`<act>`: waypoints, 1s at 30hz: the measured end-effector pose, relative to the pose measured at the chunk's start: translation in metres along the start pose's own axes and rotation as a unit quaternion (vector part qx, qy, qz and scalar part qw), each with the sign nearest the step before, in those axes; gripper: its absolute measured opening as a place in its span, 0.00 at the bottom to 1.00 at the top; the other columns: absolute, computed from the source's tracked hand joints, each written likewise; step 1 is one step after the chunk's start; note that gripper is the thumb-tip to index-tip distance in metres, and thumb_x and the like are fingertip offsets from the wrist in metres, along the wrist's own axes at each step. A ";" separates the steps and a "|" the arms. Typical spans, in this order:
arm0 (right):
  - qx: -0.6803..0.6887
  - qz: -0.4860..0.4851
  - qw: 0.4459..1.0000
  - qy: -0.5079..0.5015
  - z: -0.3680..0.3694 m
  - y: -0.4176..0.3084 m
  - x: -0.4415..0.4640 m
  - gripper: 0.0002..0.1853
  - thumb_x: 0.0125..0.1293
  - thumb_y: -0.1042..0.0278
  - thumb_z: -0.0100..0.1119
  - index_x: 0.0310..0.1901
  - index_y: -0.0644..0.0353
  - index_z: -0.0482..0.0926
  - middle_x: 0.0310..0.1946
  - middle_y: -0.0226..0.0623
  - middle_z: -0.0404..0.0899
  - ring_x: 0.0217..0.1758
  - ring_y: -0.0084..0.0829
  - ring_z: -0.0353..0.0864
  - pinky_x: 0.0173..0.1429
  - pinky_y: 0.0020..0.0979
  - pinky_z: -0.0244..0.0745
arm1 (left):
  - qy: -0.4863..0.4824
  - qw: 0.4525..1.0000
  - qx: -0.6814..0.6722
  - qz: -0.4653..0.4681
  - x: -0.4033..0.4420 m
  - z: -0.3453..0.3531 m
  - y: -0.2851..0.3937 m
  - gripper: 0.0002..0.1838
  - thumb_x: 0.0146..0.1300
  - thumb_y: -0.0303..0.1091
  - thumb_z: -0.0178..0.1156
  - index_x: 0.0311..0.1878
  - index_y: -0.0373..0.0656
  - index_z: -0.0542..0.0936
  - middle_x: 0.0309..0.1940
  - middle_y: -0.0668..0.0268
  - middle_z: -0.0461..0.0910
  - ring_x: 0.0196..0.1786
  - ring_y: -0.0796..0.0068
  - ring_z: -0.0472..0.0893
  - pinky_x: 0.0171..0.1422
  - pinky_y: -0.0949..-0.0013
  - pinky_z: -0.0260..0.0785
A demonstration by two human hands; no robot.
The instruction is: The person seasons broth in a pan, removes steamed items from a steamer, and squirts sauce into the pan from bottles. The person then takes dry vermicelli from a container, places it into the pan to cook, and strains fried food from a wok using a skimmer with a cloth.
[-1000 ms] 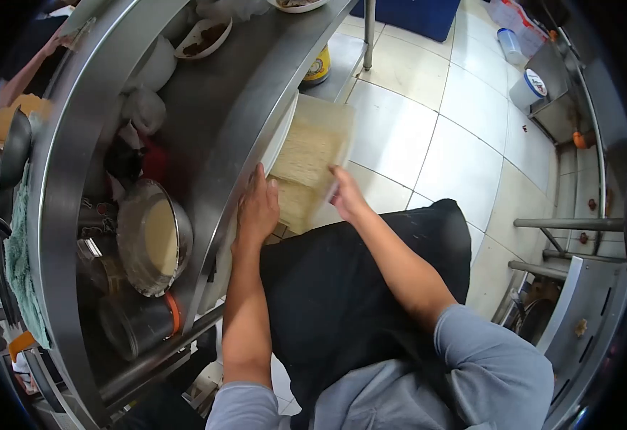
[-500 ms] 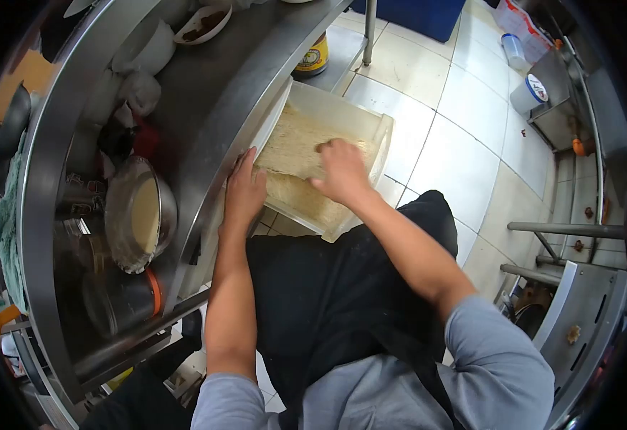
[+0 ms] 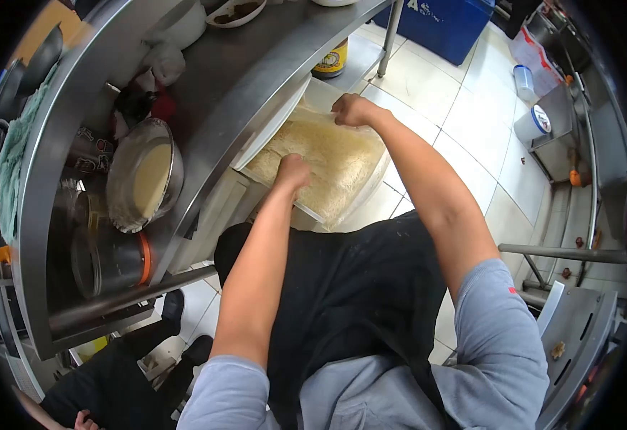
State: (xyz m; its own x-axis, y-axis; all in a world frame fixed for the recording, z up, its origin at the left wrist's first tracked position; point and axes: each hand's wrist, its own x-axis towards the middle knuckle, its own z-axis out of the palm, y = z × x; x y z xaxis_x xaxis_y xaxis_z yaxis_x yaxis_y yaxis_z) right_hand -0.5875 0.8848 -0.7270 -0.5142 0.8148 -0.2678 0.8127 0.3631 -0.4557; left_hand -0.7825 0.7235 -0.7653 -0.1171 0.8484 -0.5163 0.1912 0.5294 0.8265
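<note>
A translucent plastic tub [image 3: 378,175] beneath the steel counter holds pale yellow, crumb-like material [image 3: 313,154]. Over the tub's far side, my right hand [image 3: 356,112] is closed on the edge of what looks like a clear plastic sheet [image 3: 320,107]. My left hand [image 3: 294,174] is curled into a fist above the near left part of the crumbs; whatever its fingers grip is hidden. A white lid or panel edge [image 3: 274,125] stands between the tub and the counter.
On the steel counter [image 3: 234,86] at left sits a metal bowl of pale batter [image 3: 152,183]. A yellow-labelled can [image 3: 333,61] stands on the lower shelf. A blue bin [image 3: 446,25] is at the back. Another person's legs [image 3: 134,358] show at lower left.
My right hand has moved from the middle of the crumbs to the far edge and closed. My left hand has left the counter-side rim, moved over the crumbs and curled up.
</note>
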 end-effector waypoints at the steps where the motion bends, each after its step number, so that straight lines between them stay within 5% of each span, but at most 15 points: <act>1: 0.013 -0.001 1.000 0.011 0.001 0.001 0.000 0.26 0.54 0.60 0.65 0.57 0.55 0.83 0.53 0.45 0.84 0.59 0.44 0.81 0.64 0.37 0.75 | 0.020 0.995 -0.077 -0.053 -0.001 0.010 0.009 0.24 0.64 0.25 0.53 0.64 0.35 0.72 0.49 0.56 0.77 0.44 0.62 0.79 0.50 0.60 0.77; 6: -0.099 -0.014 0.991 0.093 0.013 -0.014 -0.018 0.20 0.62 0.60 0.58 0.54 0.52 0.84 0.50 0.43 0.84 0.58 0.43 0.81 0.62 0.39 0.77 | 0.068 0.952 -0.251 -0.161 0.056 0.037 -0.020 0.16 0.61 0.22 0.53 0.53 0.38 0.75 0.42 0.57 0.76 0.38 0.64 0.76 0.48 0.53 0.76; 8: -0.156 -0.026 0.976 0.149 0.018 -0.018 -0.024 0.15 0.61 0.61 0.59 0.49 0.52 0.84 0.47 0.43 0.85 0.51 0.45 0.85 0.54 0.42 0.80 | 0.200 0.894 -0.365 -0.167 0.060 0.040 -0.022 0.14 0.61 0.27 0.55 0.51 0.41 0.78 0.31 0.63 0.76 0.26 0.63 0.74 0.30 0.63 0.71; 9: -0.164 -0.016 0.974 0.154 0.021 -0.020 -0.027 0.14 0.63 0.60 0.59 0.47 0.52 0.84 0.44 0.42 0.85 0.49 0.44 0.85 0.51 0.43 0.81 | 0.197 0.895 -0.364 -0.168 0.062 0.040 -0.024 0.14 0.61 0.27 0.55 0.51 0.41 0.78 0.31 0.63 0.76 0.26 0.63 0.74 0.30 0.63 0.71; 12: -0.160 0.023 0.979 0.121 0.019 -0.032 -0.039 0.14 0.63 0.60 0.58 0.49 0.52 0.84 0.47 0.43 0.85 0.50 0.44 0.86 0.52 0.43 0.81 | 0.187 0.888 -0.336 -0.252 0.084 0.032 -0.041 0.11 0.60 0.29 0.58 0.47 0.45 0.77 0.30 0.65 0.76 0.27 0.66 0.74 0.32 0.61 0.70; 16: -0.190 0.035 0.978 0.079 0.028 -0.031 -0.039 0.18 0.62 0.56 0.59 0.53 0.50 0.83 0.53 0.42 0.84 0.53 0.42 0.85 0.54 0.41 0.81 | 0.101 0.914 -0.350 -0.180 0.080 0.029 -0.022 0.11 0.57 0.29 0.61 0.45 0.48 0.76 0.36 0.64 0.76 0.33 0.68 0.74 0.36 0.59 0.69; 19: -0.175 0.037 0.984 0.024 0.031 -0.032 -0.042 0.33 0.56 0.46 0.67 0.64 0.44 0.76 0.57 0.41 0.81 0.57 0.42 0.82 0.60 0.40 0.79 | 0.023 0.920 -0.373 -0.116 0.069 0.037 -0.009 0.15 0.56 0.30 0.63 0.47 0.48 0.76 0.41 0.63 0.76 0.38 0.65 0.75 0.41 0.54 0.72; 23: -0.169 0.042 0.985 0.006 0.041 -0.031 -0.038 0.32 0.57 0.47 0.65 0.64 0.44 0.77 0.57 0.40 0.81 0.58 0.42 0.82 0.60 0.40 0.79 | -0.037 0.914 -0.400 -0.052 0.089 0.040 -0.027 0.18 0.57 0.31 0.63 0.52 0.46 0.74 0.45 0.60 0.77 0.45 0.59 0.78 0.47 0.40 0.74; 26: -0.157 0.027 0.987 0.015 0.043 -0.029 -0.032 0.27 0.58 0.51 0.62 0.61 0.45 0.80 0.55 0.42 0.82 0.57 0.43 0.82 0.60 0.40 0.79 | 0.052 0.904 -0.388 -0.172 0.069 0.038 -0.007 0.19 0.58 0.29 0.62 0.54 0.45 0.74 0.49 0.57 0.78 0.49 0.55 0.80 0.48 0.40 0.76; 30: -0.103 0.029 0.994 0.025 0.038 -0.028 -0.031 0.24 0.57 0.57 0.61 0.57 0.49 0.82 0.55 0.41 0.83 0.57 0.41 0.83 0.58 0.40 0.80 | 0.031 0.908 -0.395 -0.134 0.070 0.047 -0.013 0.20 0.63 0.33 0.59 0.58 0.46 0.72 0.53 0.56 0.76 0.52 0.56 0.80 0.50 0.44 0.78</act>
State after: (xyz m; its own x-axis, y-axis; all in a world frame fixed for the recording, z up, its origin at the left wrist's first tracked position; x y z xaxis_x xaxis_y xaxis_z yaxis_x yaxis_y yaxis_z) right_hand -0.6045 0.8325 -0.7384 -0.4550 0.8565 -0.2438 0.8820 0.3957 -0.2560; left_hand -0.7474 0.7764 -0.8226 -0.1146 0.6742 -0.7296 -0.6080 0.5332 0.5882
